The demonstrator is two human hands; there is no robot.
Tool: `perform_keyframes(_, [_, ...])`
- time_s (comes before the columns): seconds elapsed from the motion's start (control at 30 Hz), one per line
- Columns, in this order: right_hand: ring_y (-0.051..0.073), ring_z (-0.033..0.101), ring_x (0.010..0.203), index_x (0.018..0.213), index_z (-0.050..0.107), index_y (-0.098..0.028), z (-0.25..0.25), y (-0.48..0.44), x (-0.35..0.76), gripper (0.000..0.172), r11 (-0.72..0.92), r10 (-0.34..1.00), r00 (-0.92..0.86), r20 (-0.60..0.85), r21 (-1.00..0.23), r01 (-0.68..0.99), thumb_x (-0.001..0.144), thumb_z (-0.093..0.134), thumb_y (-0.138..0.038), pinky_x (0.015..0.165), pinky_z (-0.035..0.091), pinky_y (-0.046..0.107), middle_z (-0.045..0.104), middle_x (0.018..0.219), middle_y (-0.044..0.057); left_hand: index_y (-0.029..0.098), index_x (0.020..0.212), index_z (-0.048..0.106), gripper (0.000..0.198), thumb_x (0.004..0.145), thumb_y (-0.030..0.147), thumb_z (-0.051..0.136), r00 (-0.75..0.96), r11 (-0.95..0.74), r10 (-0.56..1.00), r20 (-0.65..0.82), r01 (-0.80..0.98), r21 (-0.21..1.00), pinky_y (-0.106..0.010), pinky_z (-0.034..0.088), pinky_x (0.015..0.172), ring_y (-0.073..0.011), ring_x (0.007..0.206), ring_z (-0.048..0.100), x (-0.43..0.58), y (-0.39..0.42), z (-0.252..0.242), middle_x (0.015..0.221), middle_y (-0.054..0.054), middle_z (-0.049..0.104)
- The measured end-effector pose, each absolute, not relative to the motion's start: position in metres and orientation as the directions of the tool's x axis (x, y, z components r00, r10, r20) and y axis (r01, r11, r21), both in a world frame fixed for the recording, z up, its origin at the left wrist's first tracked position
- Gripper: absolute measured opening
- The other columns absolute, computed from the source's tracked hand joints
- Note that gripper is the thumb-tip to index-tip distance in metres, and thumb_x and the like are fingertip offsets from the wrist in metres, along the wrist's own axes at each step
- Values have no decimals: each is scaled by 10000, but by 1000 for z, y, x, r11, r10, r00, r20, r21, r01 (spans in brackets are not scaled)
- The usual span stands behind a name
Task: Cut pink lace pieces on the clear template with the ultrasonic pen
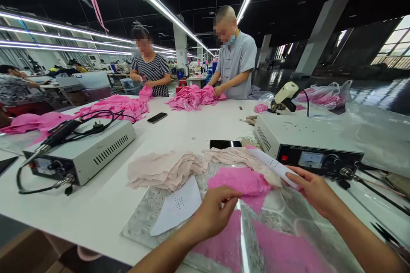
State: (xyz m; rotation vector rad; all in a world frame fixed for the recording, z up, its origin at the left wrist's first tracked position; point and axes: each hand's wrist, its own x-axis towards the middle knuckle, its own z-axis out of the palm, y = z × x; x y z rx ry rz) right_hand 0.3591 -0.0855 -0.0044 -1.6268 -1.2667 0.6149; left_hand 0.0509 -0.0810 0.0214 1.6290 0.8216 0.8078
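Note:
My left hand (218,210) pinches the lower right edge of a bright pink fabric piece (235,181), thumb and fingers pressed together. In my right hand (312,187) is a white paper template (273,164) dotted with small holes, gripped at its right end and tilted above the fabric. A second dotted white template (177,207) lies flat to the left of my left hand. Under these is a speckled board (141,217) with clear plastic film over part of it. More pink fabric (285,243) shows through the film nearest me.
A pile of pale fabric pieces (166,170) lies behind the board, near a black phone (225,144). Grey control boxes stand left (92,149) and right (310,132), with cables. Across the white table (179,126), two people handle pink fabric (188,97).

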Motion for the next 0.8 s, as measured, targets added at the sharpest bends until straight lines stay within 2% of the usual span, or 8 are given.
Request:
perform_keyframes(0.07, [283, 672, 835, 1099, 677, -190, -1, -99, 347, 626, -25, 944, 311, 110, -916, 400, 728, 607, -689, 641, 563, 357, 707, 931, 93, 176, 959, 750, 201, 811, 259, 642, 547, -21, 837, -2, 35, 999, -366, 450, 902, -223, 964, 617, 70, -81, 17, 970, -64, 717])
perform_keyframes(0.17, [289, 667, 830, 1132, 676, -200, 2, -116, 327, 652, -30, 949, 302, 96, -921, 389, 712, 608, -693, 610, 552, 344, 711, 954, 82, 134, 1043, 714, 319, 808, 344, 662, 565, 171, 818, -107, -61, 983, -378, 479, 888, -238, 1015, 622, 94, -79, 12, 1052, -105, 692])
perform_keyframes(0.27, [231, 630, 667, 1100, 693, -230, 3, -129, 307, 565, -3, 946, 292, 139, -899, 437, 727, 632, -650, 525, 512, 311, 708, 869, 44, 99, 1085, 676, 460, 770, 433, 702, 571, 336, 801, -177, -184, 924, -365, 483, 910, -243, 1070, 614, 109, -81, 11, 1145, -157, 646])
perform_keyframes(0.33, [214, 609, 651, 1067, 704, -255, 3, -135, 294, 495, 40, 942, 275, 191, -881, 472, 737, 643, -619, 531, 505, 304, 698, 889, 33, 96, 1065, 661, 516, 727, 479, 732, 571, 401, 798, -193, -264, 877, -349, 478, 925, -231, 1056, 622, 114, -83, 12, 1120, -161, 647])
perform_keyframes(0.47, [285, 601, 1001, 1013, 716, -287, 0, -144, 275, 424, 145, 929, 229, 291, -855, 499, 733, 651, -599, 770, 539, 349, 646, 1132, 41, 112, 922, 611, 511, 671, 532, 758, 518, 448, 829, -212, -387, 806, -313, 489, 894, -180, 914, 650, 115, -86, 10, 968, -121, 662])
perform_keyframes(0.53, [300, 569, 1093, 977, 726, -295, -3, -146, 271, 389, 173, 935, 193, 299, -857, 486, 736, 656, -591, 836, 536, 365, 642, 1143, 42, 121, 856, 581, 514, 638, 542, 779, 485, 447, 845, -225, -411, 794, -305, 502, 846, -165, 829, 650, 114, -87, 7, 893, -99, 656])
perform_keyframes(0.67, [297, 607, 1031, 1034, 725, -293, -7, -141, 272, 408, 162, 959, 147, 244, -892, 422, 778, 631, -596, 579, 570, 294, 638, 1171, 62, 101, 836, 608, 554, 562, 531, 824, 452, 426, 860, -236, -383, 820, -278, 513, 704, -147, 716, 632, 114, -91, 1, 827, -75, 649])
perform_keyframes(0.8, [298, 638, 946, 940, 756, -260, -6, -133, 276, 439, 135, 974, 121, 190, -923, 362, 697, 701, -622, 679, 580, 317, 692, 1023, 77, 88, 854, 640, 569, 523, 507, 838, 403, 378, 885, -233, -329, 865, -230, 479, 585, -121, 647, 599, 117, -97, -4, 758, -44, 640])
